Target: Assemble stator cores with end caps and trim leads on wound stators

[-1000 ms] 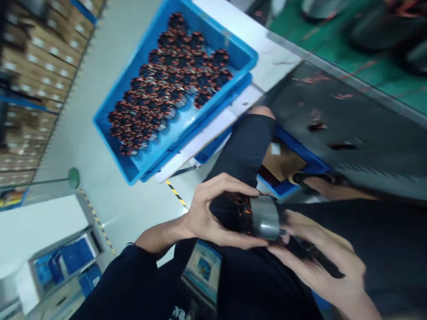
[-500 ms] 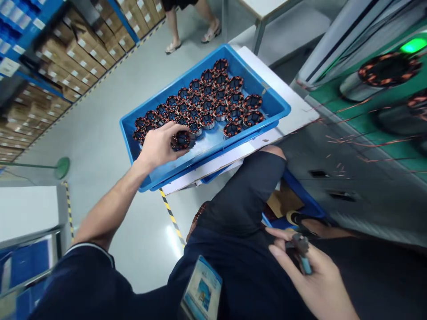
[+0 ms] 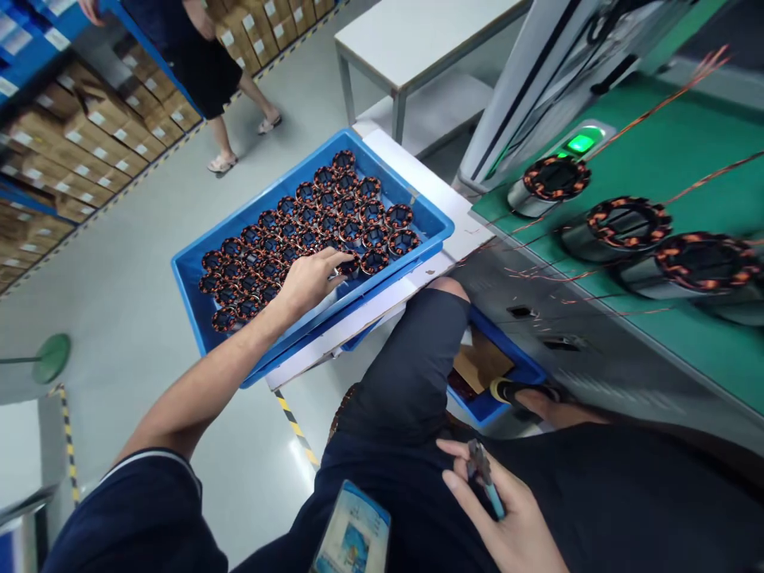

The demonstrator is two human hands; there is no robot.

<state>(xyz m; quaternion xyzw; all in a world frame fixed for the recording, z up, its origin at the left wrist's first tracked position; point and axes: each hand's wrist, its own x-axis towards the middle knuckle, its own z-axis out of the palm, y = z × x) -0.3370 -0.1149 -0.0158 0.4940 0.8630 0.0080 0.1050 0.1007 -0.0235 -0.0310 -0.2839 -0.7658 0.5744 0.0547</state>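
My left hand (image 3: 311,280) reaches into a blue plastic tray (image 3: 189,298) filled with rows of motor stators with copper windings. Its thumb and fingers are around one stator (image 3: 348,265), partly covered by the fingertips, at the near side of the rows. Another stator (image 3: 375,261) stands just right of it. Low in front of my lap, my right hand (image 3: 498,509) holds small cutting pliers (image 3: 485,477) with a teal handle, jaws pointing up; most of the handle is hidden in the palm.
On the green worktop (image 3: 645,127) at right stand several larger-looking stators (image 3: 624,227) with long copper wires sticking out. The tray rests on a white board (image 3: 462,219). A blue bin (image 3: 486,410) lies below. A person (image 3: 206,72) walks near shelves of boxes.
My left hand has carried the stator rightward across the tray to the end of the near row. The view has turned right, and the right hand still holds the pliers.
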